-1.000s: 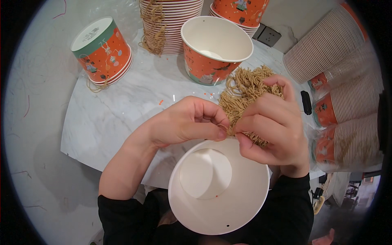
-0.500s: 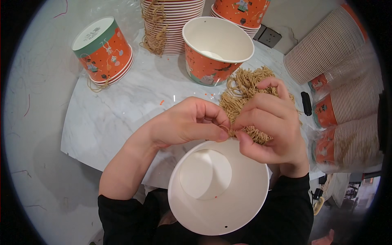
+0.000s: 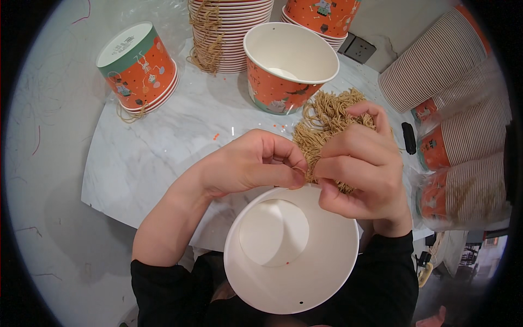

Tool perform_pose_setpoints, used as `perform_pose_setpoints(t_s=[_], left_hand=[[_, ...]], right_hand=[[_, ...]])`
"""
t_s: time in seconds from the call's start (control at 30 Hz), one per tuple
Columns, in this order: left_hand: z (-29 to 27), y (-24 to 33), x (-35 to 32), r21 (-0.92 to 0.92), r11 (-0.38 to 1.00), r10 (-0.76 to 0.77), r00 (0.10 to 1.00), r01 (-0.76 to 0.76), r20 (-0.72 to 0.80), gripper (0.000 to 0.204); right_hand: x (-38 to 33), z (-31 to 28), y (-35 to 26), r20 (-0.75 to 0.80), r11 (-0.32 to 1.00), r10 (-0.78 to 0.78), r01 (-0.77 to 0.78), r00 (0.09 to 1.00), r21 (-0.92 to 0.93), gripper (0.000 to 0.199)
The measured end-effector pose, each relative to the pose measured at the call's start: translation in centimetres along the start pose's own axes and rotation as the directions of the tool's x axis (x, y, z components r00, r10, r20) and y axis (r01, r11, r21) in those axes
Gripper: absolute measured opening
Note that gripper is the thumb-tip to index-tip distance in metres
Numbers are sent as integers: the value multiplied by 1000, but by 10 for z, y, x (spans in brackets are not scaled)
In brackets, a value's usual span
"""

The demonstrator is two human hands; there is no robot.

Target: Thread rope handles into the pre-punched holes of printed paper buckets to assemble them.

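Observation:
A white paper bucket [image 3: 294, 256] rests in my lap with its mouth facing up, empty inside. Just above its far rim my right hand [image 3: 362, 169] grips a thick bundle of tan twine cords [image 3: 327, 122]. My left hand [image 3: 250, 163] is closed beside it, thumb and forefinger pinching at the bundle's lower edge close to the rim. Both hands touch each other over the bucket.
An open orange printed bucket [image 3: 286, 65] stands on the white marble table [image 3: 158, 147]. A lidded bucket stack [image 3: 139, 68] is at the far left. More stacks [image 3: 231, 30] stand behind, with cords hanging on one. Nested buckets lie sideways on the right [image 3: 463, 136]. A black object [image 3: 408, 137] lies nearby.
The right hand has shifted slightly on the cord bundle and the left fingers have closed tighter at its lower edge. The bucket has stayed in place.

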State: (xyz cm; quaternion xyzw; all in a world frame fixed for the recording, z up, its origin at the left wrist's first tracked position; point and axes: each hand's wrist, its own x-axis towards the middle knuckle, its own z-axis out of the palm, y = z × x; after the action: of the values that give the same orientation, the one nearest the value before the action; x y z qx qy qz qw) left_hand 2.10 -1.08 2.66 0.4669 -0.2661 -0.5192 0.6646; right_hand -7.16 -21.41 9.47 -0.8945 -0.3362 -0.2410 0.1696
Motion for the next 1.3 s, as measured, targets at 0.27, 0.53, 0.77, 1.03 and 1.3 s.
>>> perform_pose_setpoints(t_s=[0.27, 0.53, 0.77, 1.03, 1.3], left_hand=[[1, -1, -1, -18, 1000, -8, 1000, 7, -29, 15], [-3, -1, -2, -17, 1000, 21, 1000, -21, 5, 12], [-6, 2, -2, 48, 998, 26, 1000, -26, -9, 9], [-9, -2, 0, 28, 992, 122, 992, -121, -31, 9], [-8, 4, -4, -25, 995, 100, 993, -102, -58, 12]], right_hand=[[1, 0, 0, -36, 1000, 6, -7, 999, -28, 20], [-3, -4, 6, -27, 993, 120, -121, 992, -16, 11], [-4, -17, 2, 19, 932, 296, -293, 955, 212, 9], [-3, 0, 1, 89, 821, 361, -362, 928, 441, 19], [-7, -4, 0, 182, 769, 452, -485, 873, 415, 24]])
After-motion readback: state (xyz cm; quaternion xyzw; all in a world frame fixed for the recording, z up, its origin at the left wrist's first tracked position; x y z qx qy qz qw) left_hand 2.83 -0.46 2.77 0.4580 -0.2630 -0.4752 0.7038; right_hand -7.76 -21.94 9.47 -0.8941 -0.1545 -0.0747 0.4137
